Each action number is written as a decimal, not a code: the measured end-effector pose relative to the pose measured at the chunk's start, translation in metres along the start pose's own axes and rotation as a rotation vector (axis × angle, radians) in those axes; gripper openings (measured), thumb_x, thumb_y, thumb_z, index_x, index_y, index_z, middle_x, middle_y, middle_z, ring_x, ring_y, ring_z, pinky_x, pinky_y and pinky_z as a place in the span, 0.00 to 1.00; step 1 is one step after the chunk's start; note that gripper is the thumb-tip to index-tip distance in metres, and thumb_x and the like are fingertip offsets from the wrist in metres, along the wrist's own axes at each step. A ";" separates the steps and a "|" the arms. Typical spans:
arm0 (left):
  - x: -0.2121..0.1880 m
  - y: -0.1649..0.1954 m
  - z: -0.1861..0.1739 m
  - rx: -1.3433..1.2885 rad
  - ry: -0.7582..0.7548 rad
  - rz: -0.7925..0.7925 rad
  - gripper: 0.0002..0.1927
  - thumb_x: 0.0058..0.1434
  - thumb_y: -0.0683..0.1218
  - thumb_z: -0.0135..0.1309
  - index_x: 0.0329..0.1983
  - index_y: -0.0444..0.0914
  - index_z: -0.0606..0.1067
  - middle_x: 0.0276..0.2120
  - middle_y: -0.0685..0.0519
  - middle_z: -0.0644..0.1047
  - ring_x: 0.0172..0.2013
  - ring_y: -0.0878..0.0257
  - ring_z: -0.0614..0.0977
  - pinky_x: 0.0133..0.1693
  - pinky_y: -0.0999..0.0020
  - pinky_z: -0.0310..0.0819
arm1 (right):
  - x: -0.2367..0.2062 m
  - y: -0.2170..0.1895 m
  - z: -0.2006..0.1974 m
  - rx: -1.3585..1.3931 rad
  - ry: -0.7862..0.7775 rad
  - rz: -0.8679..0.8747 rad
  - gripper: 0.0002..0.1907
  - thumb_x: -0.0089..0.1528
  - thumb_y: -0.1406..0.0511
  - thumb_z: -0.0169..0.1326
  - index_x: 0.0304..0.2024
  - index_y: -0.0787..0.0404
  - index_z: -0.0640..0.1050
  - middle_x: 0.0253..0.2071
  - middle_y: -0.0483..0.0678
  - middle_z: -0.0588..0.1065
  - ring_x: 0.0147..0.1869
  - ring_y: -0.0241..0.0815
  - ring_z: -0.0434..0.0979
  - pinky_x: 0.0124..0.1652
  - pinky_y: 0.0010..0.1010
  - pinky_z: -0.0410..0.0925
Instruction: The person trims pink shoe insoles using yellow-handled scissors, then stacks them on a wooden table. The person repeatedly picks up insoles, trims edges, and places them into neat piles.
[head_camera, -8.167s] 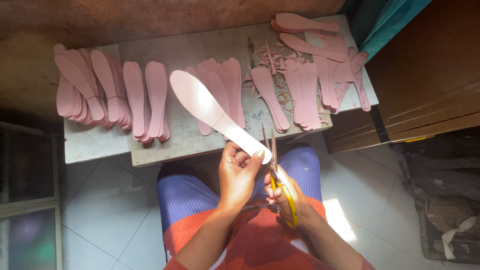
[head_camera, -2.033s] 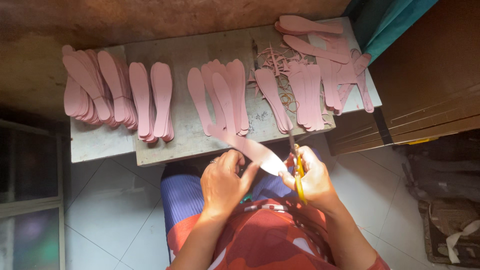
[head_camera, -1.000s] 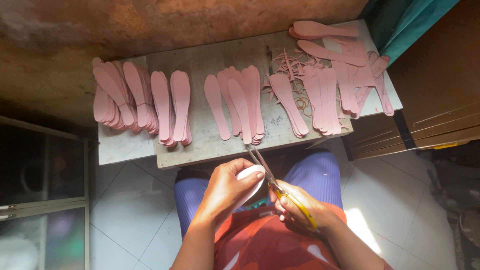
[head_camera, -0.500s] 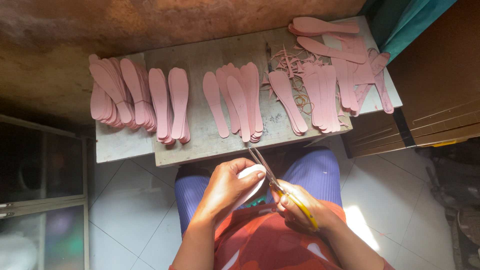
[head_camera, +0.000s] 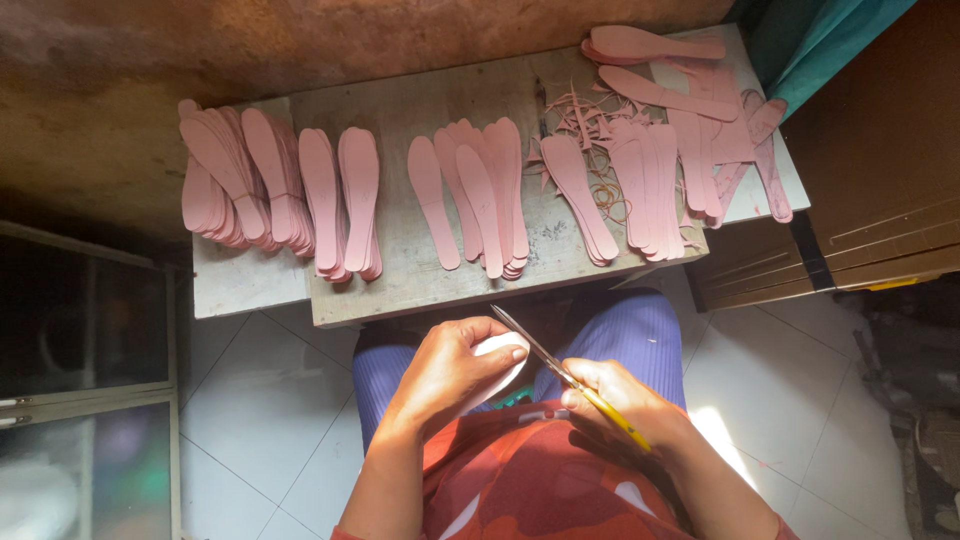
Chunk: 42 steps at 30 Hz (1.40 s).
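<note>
Left hand (head_camera: 445, 375) grips a thin pale insole-shaped foam sheet (head_camera: 503, 352) over the lap, below the grey surface (head_camera: 400, 285). Right hand (head_camera: 625, 405) is closed on yellow-handled scissors (head_camera: 570, 378). The sheet looks light, floppy and bendable; pinch near the cut edge.
</note>
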<state>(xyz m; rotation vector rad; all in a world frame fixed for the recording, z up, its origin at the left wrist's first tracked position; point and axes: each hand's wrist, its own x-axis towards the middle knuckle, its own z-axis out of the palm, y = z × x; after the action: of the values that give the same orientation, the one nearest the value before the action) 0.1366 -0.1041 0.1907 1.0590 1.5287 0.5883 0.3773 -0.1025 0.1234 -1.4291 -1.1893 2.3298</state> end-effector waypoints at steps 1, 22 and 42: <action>0.001 0.000 0.000 0.002 0.000 0.010 0.16 0.55 0.51 0.62 0.40 0.36 0.84 0.31 0.52 0.85 0.34 0.69 0.83 0.40 0.71 0.77 | 0.001 0.000 0.000 0.021 0.004 -0.002 0.08 0.62 0.63 0.53 0.34 0.61 0.72 0.20 0.41 0.60 0.21 0.31 0.57 0.21 0.27 0.57; 0.046 -0.054 0.017 -0.433 0.236 0.178 0.14 0.60 0.45 0.60 0.47 0.35 0.80 0.34 0.56 0.84 0.34 0.71 0.82 0.37 0.75 0.77 | 0.032 0.035 -0.012 0.243 -0.106 -0.278 0.14 0.68 0.53 0.47 0.44 0.56 0.70 0.28 0.42 0.65 0.31 0.33 0.64 0.36 0.28 0.66; 0.021 -0.033 0.001 0.002 0.015 0.099 0.17 0.51 0.51 0.67 0.40 0.36 0.85 0.28 0.52 0.85 0.29 0.70 0.84 0.33 0.72 0.79 | 0.008 0.009 -0.002 0.111 -0.156 -0.070 0.18 0.60 0.53 0.55 0.39 0.58 0.68 0.25 0.40 0.59 0.25 0.32 0.54 0.24 0.26 0.54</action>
<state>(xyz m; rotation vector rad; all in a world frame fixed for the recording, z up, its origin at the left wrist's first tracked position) 0.1280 -0.1016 0.1522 1.1386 1.4962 0.6643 0.3770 -0.1027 0.1111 -1.1704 -1.1077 2.4539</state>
